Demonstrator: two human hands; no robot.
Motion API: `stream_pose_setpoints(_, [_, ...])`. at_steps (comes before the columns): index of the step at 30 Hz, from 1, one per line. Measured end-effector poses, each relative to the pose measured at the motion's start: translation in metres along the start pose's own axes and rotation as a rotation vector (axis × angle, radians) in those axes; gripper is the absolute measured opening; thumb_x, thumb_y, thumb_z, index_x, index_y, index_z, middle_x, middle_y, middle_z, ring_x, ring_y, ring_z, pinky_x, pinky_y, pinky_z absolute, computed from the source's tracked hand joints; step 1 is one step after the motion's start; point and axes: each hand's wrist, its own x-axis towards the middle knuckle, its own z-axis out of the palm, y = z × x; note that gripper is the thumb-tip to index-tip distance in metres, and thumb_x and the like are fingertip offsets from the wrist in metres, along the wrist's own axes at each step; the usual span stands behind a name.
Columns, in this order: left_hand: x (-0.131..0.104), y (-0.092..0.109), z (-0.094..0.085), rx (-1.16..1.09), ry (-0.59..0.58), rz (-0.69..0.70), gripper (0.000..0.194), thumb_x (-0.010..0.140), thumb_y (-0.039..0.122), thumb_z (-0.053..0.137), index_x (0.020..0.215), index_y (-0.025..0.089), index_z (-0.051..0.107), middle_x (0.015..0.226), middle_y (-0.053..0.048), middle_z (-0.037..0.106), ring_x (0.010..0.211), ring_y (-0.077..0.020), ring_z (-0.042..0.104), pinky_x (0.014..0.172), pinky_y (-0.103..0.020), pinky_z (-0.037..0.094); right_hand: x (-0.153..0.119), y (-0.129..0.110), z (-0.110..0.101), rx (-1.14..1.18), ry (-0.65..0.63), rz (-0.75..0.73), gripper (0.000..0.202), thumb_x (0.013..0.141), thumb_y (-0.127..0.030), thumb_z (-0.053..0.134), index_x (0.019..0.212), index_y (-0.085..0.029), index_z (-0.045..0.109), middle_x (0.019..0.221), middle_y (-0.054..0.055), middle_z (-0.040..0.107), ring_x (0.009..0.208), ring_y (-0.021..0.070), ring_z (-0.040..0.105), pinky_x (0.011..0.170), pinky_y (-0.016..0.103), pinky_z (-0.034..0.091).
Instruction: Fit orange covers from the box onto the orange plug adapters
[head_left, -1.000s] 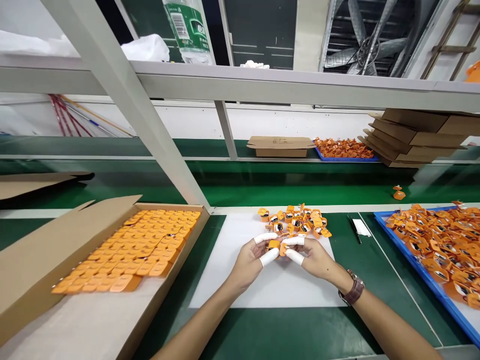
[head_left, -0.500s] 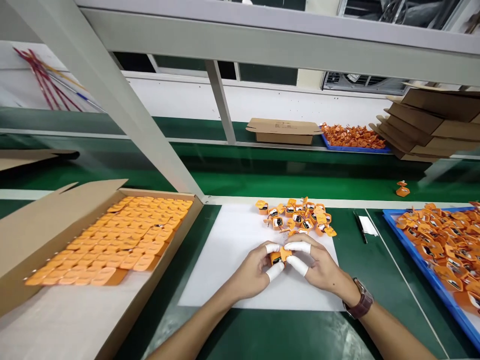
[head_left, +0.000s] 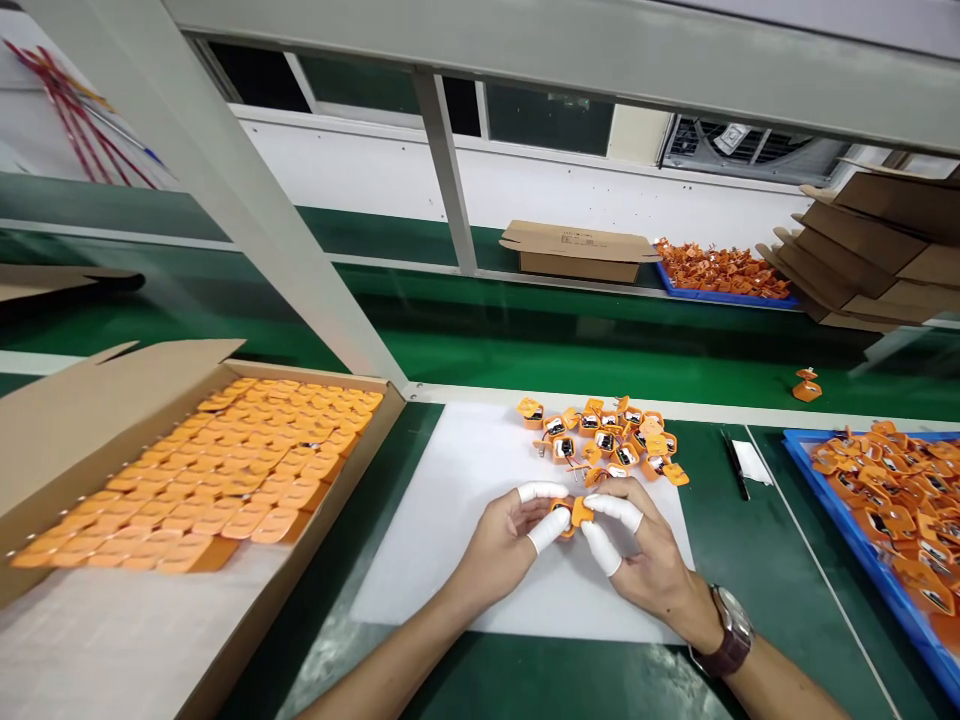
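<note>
Between my hands, over a white sheet, is a small orange plastic case with its orange lid raised. My left hand grips the case body, white covers on thumb and forefinger. My right hand, also with white-covered fingertips, pinches the lid at its edge. Most of the case is hidden by the fingers. Just beyond my hands lies a loose group of open orange cases, with dark parts and wires showing inside.
On the left, a cardboard box holds rows of closed orange cases. A blue tray of open cases is at right, near a black pen. A slanted metal post rises behind. Cardboard boxes are stacked back right.
The lid now stands turned away from the case body, and my left thumb has shifted onto the case. The whole view has tilted slightly.
</note>
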Motion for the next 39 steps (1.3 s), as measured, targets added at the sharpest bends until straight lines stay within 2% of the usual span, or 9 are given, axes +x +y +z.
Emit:
stream_pose_setpoints(4, [0.001, -0.004, -0.003, -0.006, 0.055, 0.011, 0.036, 0.069, 0.039, 0.087, 0.093, 0.016, 0.074, 0.094, -0.009, 0.079, 0.091, -0.0256, 0.074, 0.088, -0.038, 0.060, -0.001, 0.001, 0.004, -0.043, -0.057, -0.069, 0.063, 0.090, 0.001, 0.056, 0.145, -0.027, 0.041, 0.114, 0.012, 0.060, 0.105, 0.0248, 0.060, 0.087, 0.043, 0.056])
stream_pose_setpoints(9, [-0.001, 0.002, -0.006, -0.015, -0.065, -0.015, 0.046, 0.077, 0.044, 0.081, 0.115, 0.018, 0.074, 0.120, -0.010, 0.076, 0.116, -0.0309, 0.069, 0.106, -0.046, 0.054, 0.000, 0.003, 0.003, -0.059, -0.055, -0.058, 0.061, 0.092, -0.001, 0.055, 0.145, -0.027, 0.040, 0.117, 0.013, 0.059, 0.105, 0.0245, 0.060, 0.086, 0.043, 0.056])
stream_pose_setpoints(13, [-0.003, 0.002, -0.003, -0.007, -0.095, -0.015, 0.046, 0.079, 0.042, 0.080, 0.117, 0.018, 0.074, 0.126, -0.010, 0.073, 0.121, -0.0305, 0.067, 0.111, -0.045, 0.050, 0.000, 0.000, 0.004, -0.062, -0.090, -0.080, 0.058, 0.094, -0.002, 0.054, 0.146, -0.025, 0.043, 0.117, 0.013, 0.060, 0.104, 0.0248, 0.060, 0.085, 0.041, 0.057])
stream_pose_setpoints(15, [-0.003, 0.000, -0.004, -0.011, -0.058, -0.013, 0.045, 0.077, 0.042, 0.082, 0.114, 0.017, 0.074, 0.124, -0.010, 0.074, 0.118, -0.0305, 0.068, 0.108, -0.045, 0.053, -0.001, 0.001, 0.004, -0.003, -0.105, -0.028, 0.054, 0.095, -0.005, 0.054, 0.144, -0.025, 0.045, 0.120, 0.013, 0.058, 0.110, 0.0245, 0.059, 0.091, 0.042, 0.056])
stream_pose_setpoints(18, [-0.004, -0.001, -0.008, -0.022, -0.002, -0.008, 0.044, 0.074, 0.039, 0.085, 0.109, 0.016, 0.074, 0.116, -0.011, 0.077, 0.107, -0.0294, 0.074, 0.099, -0.043, 0.059, -0.003, 0.004, 0.004, 0.183, -0.108, 0.187, 0.043, 0.097, -0.014, 0.056, 0.139, -0.025, 0.050, 0.120, 0.012, 0.057, 0.108, 0.0217, 0.062, 0.094, 0.040, 0.056])
stream_pose_setpoints(23, [-0.007, 0.004, -0.008, -0.104, -0.054, 0.020, 0.034, 0.072, 0.026, 0.088, 0.102, 0.017, 0.074, 0.109, -0.009, 0.079, 0.098, -0.0259, 0.077, 0.090, -0.036, 0.064, -0.006, 0.007, 0.005, 0.527, -0.183, 0.512, 0.035, 0.100, -0.031, 0.057, 0.134, -0.023, 0.053, 0.105, 0.006, 0.067, 0.097, 0.0180, 0.067, 0.091, 0.036, 0.058])
stream_pose_setpoints(27, [-0.008, 0.001, -0.004, -0.117, -0.055, 0.063, 0.028, 0.071, 0.021, 0.088, 0.096, 0.017, 0.076, 0.113, -0.008, 0.079, 0.097, -0.0248, 0.077, 0.090, -0.034, 0.064, -0.006, 0.006, 0.007, 0.572, -0.183, 0.529, 0.036, 0.098, -0.037, 0.061, 0.131, -0.022, 0.060, 0.105, 0.006, 0.067, 0.096, 0.0178, 0.064, 0.093, 0.036, 0.056])
stream_pose_setpoints(35, [-0.014, -0.002, -0.010, -0.002, -0.141, 0.096, 0.027, 0.080, 0.023, 0.081, 0.107, 0.021, 0.079, 0.123, -0.008, 0.074, 0.105, -0.0274, 0.075, 0.088, -0.034, 0.065, -0.006, 0.010, 0.008, 0.641, -0.174, 0.549, 0.034, 0.093, -0.040, 0.068, 0.123, -0.023, 0.066, 0.097, 0.003, 0.058, 0.088, 0.0159, 0.061, 0.085, 0.033, 0.056])
stream_pose_setpoints(39, [-0.015, -0.007, -0.010, 0.070, -0.146, 0.136, 0.028, 0.084, 0.025, 0.077, 0.112, 0.025, 0.078, 0.126, -0.006, 0.073, 0.113, -0.0278, 0.071, 0.095, -0.035, 0.062, -0.006, 0.011, 0.010, 0.639, -0.181, 0.542, 0.029, 0.091, -0.040, 0.070, 0.115, -0.022, 0.068, 0.089, 0.000, 0.051, 0.081, 0.0133, 0.056, 0.078, 0.029, 0.053])
